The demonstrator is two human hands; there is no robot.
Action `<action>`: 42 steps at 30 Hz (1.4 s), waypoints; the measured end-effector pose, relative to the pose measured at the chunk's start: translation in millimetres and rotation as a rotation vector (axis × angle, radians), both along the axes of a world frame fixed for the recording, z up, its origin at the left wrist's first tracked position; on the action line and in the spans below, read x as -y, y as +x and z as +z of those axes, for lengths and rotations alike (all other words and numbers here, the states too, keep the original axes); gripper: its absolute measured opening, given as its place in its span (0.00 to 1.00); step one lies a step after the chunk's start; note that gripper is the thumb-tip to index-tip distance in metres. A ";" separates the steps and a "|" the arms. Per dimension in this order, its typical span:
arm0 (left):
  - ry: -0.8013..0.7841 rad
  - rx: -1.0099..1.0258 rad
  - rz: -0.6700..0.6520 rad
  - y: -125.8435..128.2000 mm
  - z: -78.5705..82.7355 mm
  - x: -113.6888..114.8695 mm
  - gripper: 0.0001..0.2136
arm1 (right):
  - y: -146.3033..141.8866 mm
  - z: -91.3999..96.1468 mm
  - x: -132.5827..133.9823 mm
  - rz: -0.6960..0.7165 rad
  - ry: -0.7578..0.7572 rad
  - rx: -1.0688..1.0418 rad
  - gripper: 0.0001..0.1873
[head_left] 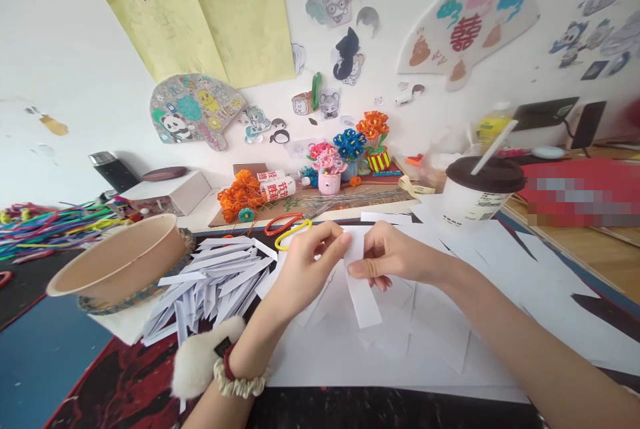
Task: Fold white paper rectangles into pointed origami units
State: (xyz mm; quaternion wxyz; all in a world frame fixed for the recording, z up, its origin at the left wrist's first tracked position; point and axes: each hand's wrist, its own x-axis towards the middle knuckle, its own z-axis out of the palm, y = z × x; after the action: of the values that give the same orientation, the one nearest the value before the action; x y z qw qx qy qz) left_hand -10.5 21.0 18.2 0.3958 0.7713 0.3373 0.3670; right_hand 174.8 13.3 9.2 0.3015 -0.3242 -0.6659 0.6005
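Observation:
My left hand [307,262] and my right hand [395,257] both pinch a narrow white paper strip [361,295] above the table's middle. The left thumb and forefinger grip its top left edge. The right fingers press its right edge a little lower. The strip's lower end hangs down over loose white paper sheets [430,335]. A fluffy white band and a scrunchie sit on my left wrist. A pile of folded white paper pieces [210,282] lies just left of my left hand.
A tan paper bowl [117,259] stands at the left. A lidded drink cup with a straw [480,192] stands at the right. Scissors with red and yellow handles [287,225], pipe-cleaner flowers [350,149] and coloured pipe cleaners [50,222] lie further back.

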 end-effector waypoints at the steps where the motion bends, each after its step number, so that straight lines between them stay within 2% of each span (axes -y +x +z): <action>1: -0.016 0.023 -0.008 -0.2 0.0 -0.2 0.13 | -0.1 0.1 0.2 0.001 0.002 0.006 0.17; 4: -0.041 0.076 0.006 -0.6 -0.2 0.7 0.12 | 0.0 0.2 0.2 0.005 0.002 0.030 0.17; 7: -0.002 0.088 0.072 -0.6 -1.8 1.7 0.13 | 0.3 0.0 -0.5 -0.002 0.005 0.050 0.18; 11: 0.061 0.033 0.177 0.7 -3.0 2.0 0.14 | 0.4 0.6 -0.7 -0.023 0.012 0.037 0.20; 19: 0.254 -0.101 0.286 5.2 -0.6 7.4 0.16 | -0.2 2.1 0.0 -0.016 0.011 0.012 0.21; 27: 0.181 -0.154 0.151 6.6 -0.6 9.0 0.16 | 1.4 -3.1 -4.1 -0.084 0.010 -0.032 0.19; 33: 0.221 -0.141 0.209 8.3 -3.3 9.0 0.17 | -1.0 -2.3 -3.1 -0.101 0.016 -0.041 0.21; 37: 0.172 -0.156 0.168 8.4 -3.8 7.6 0.17 | -0.5 -4.1 -4.8 -0.146 0.040 -0.076 0.19; 42: 0.260 -0.191 0.147 8.7 -1.7 9.8 0.16 | -0.3 -3.4 -4.6 -0.120 0.044 -0.065 0.20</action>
State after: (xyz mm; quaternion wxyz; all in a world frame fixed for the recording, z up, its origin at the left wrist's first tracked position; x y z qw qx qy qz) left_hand -1.8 11.2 16.4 0.2308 0.8205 0.3788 0.3605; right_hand 174.5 17.9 5.8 0.3655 -0.3373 -0.6482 0.5767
